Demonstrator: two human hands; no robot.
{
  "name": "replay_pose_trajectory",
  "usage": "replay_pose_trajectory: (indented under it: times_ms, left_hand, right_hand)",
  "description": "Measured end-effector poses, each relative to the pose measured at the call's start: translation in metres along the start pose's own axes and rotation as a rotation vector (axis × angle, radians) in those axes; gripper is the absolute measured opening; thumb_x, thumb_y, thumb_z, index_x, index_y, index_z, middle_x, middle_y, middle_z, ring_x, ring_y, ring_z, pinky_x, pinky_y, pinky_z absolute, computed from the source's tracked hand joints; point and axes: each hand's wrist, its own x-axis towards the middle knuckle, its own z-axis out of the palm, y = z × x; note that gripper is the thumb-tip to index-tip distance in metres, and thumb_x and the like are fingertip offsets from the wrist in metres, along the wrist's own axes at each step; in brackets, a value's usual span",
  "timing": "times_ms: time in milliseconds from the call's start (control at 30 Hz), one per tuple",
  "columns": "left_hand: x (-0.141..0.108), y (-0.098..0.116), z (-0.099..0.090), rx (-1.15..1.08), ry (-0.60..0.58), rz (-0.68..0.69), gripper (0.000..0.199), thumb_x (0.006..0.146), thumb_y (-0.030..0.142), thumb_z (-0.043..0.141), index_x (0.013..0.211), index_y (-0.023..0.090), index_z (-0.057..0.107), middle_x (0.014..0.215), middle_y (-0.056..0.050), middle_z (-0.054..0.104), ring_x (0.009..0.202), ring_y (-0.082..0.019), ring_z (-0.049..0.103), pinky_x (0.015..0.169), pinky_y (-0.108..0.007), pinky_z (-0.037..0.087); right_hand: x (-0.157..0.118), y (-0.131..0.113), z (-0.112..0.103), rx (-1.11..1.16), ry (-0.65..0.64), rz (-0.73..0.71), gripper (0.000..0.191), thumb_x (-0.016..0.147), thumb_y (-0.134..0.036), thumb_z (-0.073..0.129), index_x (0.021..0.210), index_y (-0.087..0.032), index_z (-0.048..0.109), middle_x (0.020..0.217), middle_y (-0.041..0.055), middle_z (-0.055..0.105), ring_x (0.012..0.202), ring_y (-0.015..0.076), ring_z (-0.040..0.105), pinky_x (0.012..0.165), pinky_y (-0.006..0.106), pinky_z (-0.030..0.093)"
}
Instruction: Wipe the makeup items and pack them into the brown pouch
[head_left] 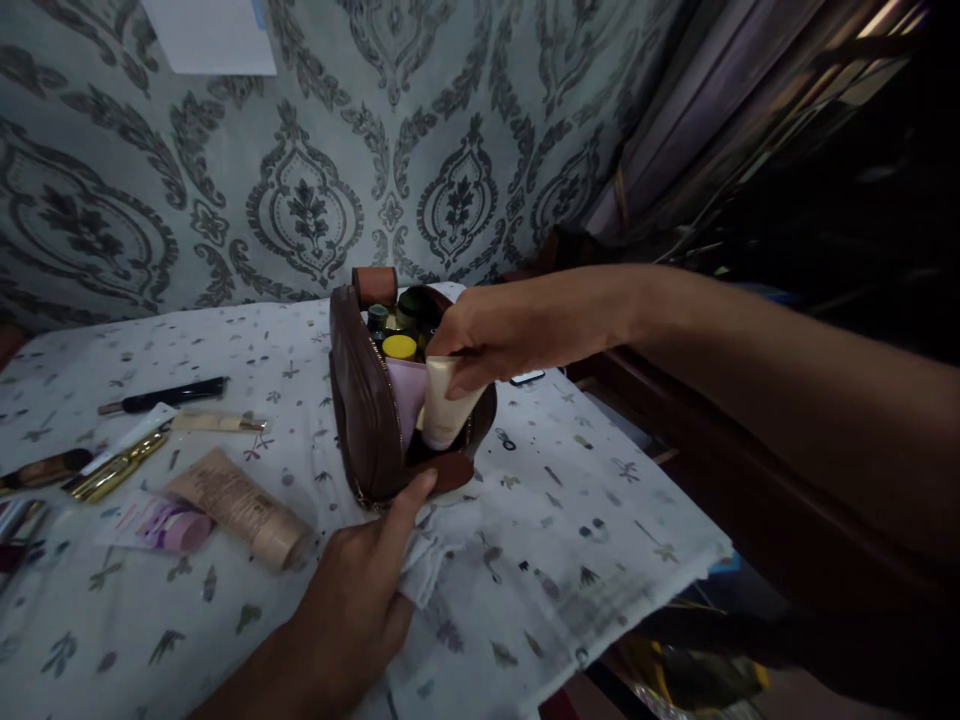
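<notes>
An unzipped brown makeup bag [352, 400] stands on the table with bottles and tubes inside. My right hand [480, 345] reaches over its opening, fingers closed around the top of a cream-coloured tube [444, 412], whose lower end is inside the bag. Beside that tube are a pale pink item [406, 395] and a yellow cap [400, 347]. My left hand [360, 575] is at the front, its index fingertip touching the bag's brown end flap [448, 473]. A crumpled white tissue [431, 555] sticks out between its index finger and thumb; the other fingers are curled and partly hidden.
On the left lie a beige tube [236, 505], a purple-and-white tube [161, 525], a gold tube [120, 467], a black stick [176, 394], a slim beige tube [214, 421] and a brush [49, 468]. Behind the table [570, 560] hangs patterned fabric [390, 150]. The table's edge runs along the right.
</notes>
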Motion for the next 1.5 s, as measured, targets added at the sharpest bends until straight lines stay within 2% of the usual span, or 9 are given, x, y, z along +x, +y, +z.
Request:
replay_pose_trajectory:
  times_ms: [200,300,433,567,800,1000,1067,1333,1500]
  left_hand:
    - [0.002,-0.003,0.000,-0.025,0.006,-0.010,0.101,0.059,0.007,0.042,0.156,0.019,0.021,0.103,-0.009,0.074,0.082,-0.026,0.069,0.072,-0.035,0.054]
    - [0.003,-0.003,-0.001,-0.046,-0.002,-0.021,0.100,0.059,0.007,0.042,0.156,0.019,0.022,0.110,-0.011,0.073,0.079,-0.026,0.068,0.072,-0.036,0.054]
    - [0.003,-0.001,-0.004,-0.057,-0.008,-0.039,0.097,0.060,0.008,0.041,0.155,0.017,0.025,0.103,-0.010,0.073,0.074,-0.025,0.067,0.072,-0.037,0.054]
    - [0.004,0.002,-0.007,-0.074,-0.001,-0.048,0.096,0.060,0.008,0.041,0.155,0.017,0.027,0.094,-0.008,0.073,0.077,-0.025,0.067,0.074,-0.038,0.054]
    - [0.004,0.006,-0.008,-0.086,-0.006,-0.066,0.097,0.060,0.007,0.041,0.155,0.021,0.027,0.103,-0.008,0.073,0.084,-0.026,0.068,0.077,-0.038,0.054]
    - [0.004,0.007,-0.008,-0.088,-0.039,-0.115,0.098,0.060,0.004,0.042,0.155,0.023,0.024,0.099,-0.005,0.073,0.077,-0.023,0.066,0.075,-0.036,0.054]
    - [0.003,0.004,-0.004,-0.094,-0.019,-0.108,0.098,0.061,0.004,0.042,0.155,0.024,0.024,0.100,-0.005,0.072,0.081,-0.024,0.067,0.077,-0.037,0.054]
    - [0.002,0.000,0.001,-0.137,0.023,-0.040,0.095,0.064,0.005,0.042,0.155,0.024,0.024,0.114,-0.008,0.071,0.090,-0.025,0.068,0.082,-0.039,0.054]
    - [0.002,0.003,-0.006,-0.112,0.004,-0.044,0.096,0.064,0.005,0.042,0.156,0.026,0.021,0.120,-0.008,0.071,0.095,-0.027,0.069,0.080,-0.038,0.055]
  right_hand:
    - [0.019,0.025,-0.004,0.138,0.227,0.133,0.024,0.069,-0.022,0.080,0.055,-0.013,0.063,0.063,-0.0080,0.069,0.055,0.0046,0.060,0.048,0.016,0.034]
    - [0.026,0.012,-0.003,0.088,0.060,0.200,0.019,0.062,-0.011,0.080,0.053,-0.008,0.064,0.063,-0.0078,0.070,0.053,0.0022,0.059,0.048,0.014,0.033]
    - [0.031,-0.021,-0.004,-0.047,-0.240,0.329,0.006,0.064,-0.001,0.069,0.061,0.001,0.064,0.044,-0.0155,0.054,0.039,-0.0058,0.042,0.046,0.011,0.023]
    - [0.035,-0.030,-0.005,-0.036,-0.349,0.336,0.009,0.070,-0.004,0.062,0.067,0.004,0.062,0.037,-0.0184,0.046,0.033,-0.0078,0.034,0.045,0.009,0.019]
    - [0.028,-0.018,-0.005,0.057,-0.327,0.336,0.022,0.077,-0.006,0.047,0.076,0.008,0.064,0.041,-0.0157,0.050,0.040,-0.0078,0.041,0.049,0.008,0.024]
    - [0.020,-0.018,-0.008,0.264,-0.169,0.377,0.007,0.066,-0.007,0.077,0.067,-0.004,0.071,0.063,-0.0064,0.070,0.057,0.0037,0.060,0.057,0.012,0.042]
    - [0.019,-0.016,-0.009,0.306,-0.119,0.354,0.009,0.071,-0.014,0.077,0.068,-0.006,0.071,0.066,-0.0056,0.070,0.061,0.0056,0.061,0.059,0.014,0.044]
    - [0.026,0.008,0.011,0.229,-0.292,0.057,0.016,0.077,-0.020,0.072,0.087,-0.007,0.073,0.069,-0.0020,0.068,0.063,0.0096,0.059,0.056,0.018,0.045]
    - [0.022,-0.006,0.032,-0.142,-0.252,0.082,0.013,0.078,-0.014,0.070,0.090,-0.009,0.073,0.064,-0.0028,0.062,0.059,0.0094,0.053,0.055,0.021,0.037]
